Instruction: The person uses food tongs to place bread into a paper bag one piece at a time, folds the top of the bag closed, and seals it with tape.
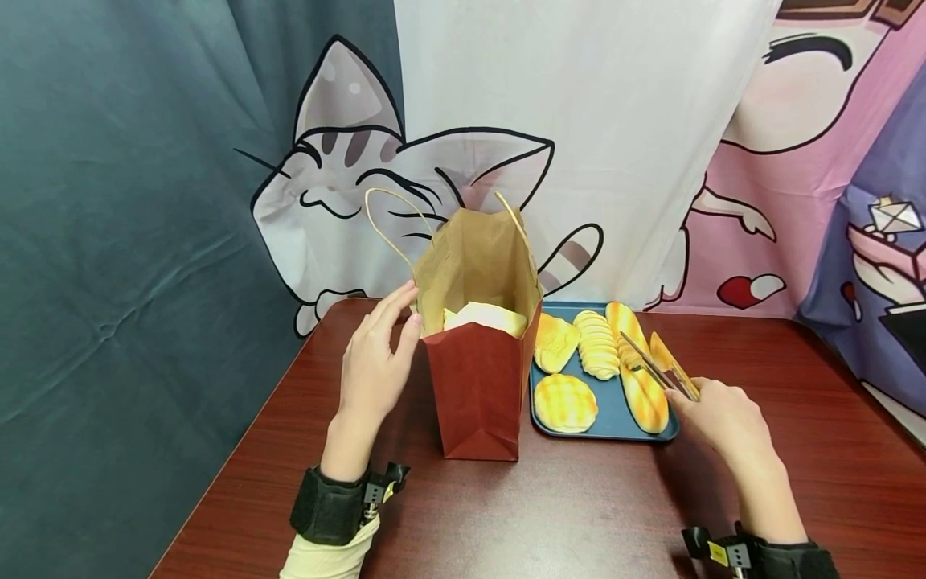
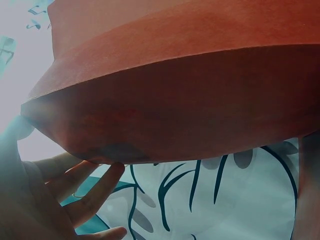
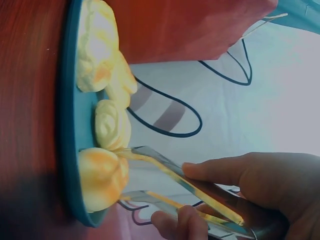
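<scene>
My right hand (image 1: 723, 414) grips a pair of metal tongs (image 1: 678, 376), thumb on one arm and fingers on the other. The tongs' tips straddle a long bread loaf (image 1: 646, 400) on the blue tray (image 1: 608, 435). Straight fingers of my left hand (image 1: 376, 350) touch the left upper edge of a red paper bag (image 1: 473, 394), which stands upright with its mouth wide. Inside the bag, a pale item (image 1: 486, 315) shows near the front rim. In the left wrist view, the fingertips (image 2: 117, 170) rest against the bag's side.
Left on the tray are a round scored bun (image 1: 566, 404), a spiral-ridged roll (image 1: 597, 346) and another bun (image 1: 555, 342). The tray sits right beside the bag. Behind the brown table (image 1: 579, 515) hangs a cartoon-printed curtain (image 1: 615, 96).
</scene>
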The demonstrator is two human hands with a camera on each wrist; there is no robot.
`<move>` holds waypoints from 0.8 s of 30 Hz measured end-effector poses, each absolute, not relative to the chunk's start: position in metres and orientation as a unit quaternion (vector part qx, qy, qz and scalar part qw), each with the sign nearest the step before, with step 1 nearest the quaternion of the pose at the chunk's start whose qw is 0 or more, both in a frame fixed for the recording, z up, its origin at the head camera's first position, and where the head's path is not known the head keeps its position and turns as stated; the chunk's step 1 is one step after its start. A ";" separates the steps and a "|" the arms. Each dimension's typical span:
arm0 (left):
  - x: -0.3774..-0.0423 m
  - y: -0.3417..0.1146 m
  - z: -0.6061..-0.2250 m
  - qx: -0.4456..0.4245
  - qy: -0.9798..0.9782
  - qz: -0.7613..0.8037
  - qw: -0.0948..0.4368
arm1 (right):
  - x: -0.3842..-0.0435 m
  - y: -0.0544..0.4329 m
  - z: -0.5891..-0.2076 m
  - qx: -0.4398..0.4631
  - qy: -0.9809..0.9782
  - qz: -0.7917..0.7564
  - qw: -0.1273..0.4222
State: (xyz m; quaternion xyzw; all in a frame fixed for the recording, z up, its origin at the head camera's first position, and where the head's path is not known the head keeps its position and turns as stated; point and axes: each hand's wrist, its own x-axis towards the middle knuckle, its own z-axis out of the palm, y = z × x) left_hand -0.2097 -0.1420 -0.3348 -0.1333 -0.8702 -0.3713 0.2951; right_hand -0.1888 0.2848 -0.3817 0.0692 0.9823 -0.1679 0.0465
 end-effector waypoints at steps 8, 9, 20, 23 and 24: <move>-0.210 -0.141 -0.336 -0.136 -0.868 -0.373 0.298 | -0.189 0.286 -0.379 0.072 0.984 -0.153 0.059; -0.210 -0.141 -0.336 -0.137 -0.868 -0.373 0.299 | -0.189 0.285 -0.380 0.073 0.984 -0.150 0.059; -0.211 -0.140 -0.336 -0.137 -0.868 -0.372 0.300 | -0.191 0.285 -0.384 0.050 0.986 -0.150 0.050; -0.211 -0.140 -0.337 -0.137 -0.867 -0.372 0.301 | -0.190 0.288 -0.387 0.042 0.986 -0.157 0.044; -0.211 -0.140 -0.337 -0.138 -0.867 -0.372 0.301 | -0.190 0.288 -0.387 0.042 0.985 -0.161 0.044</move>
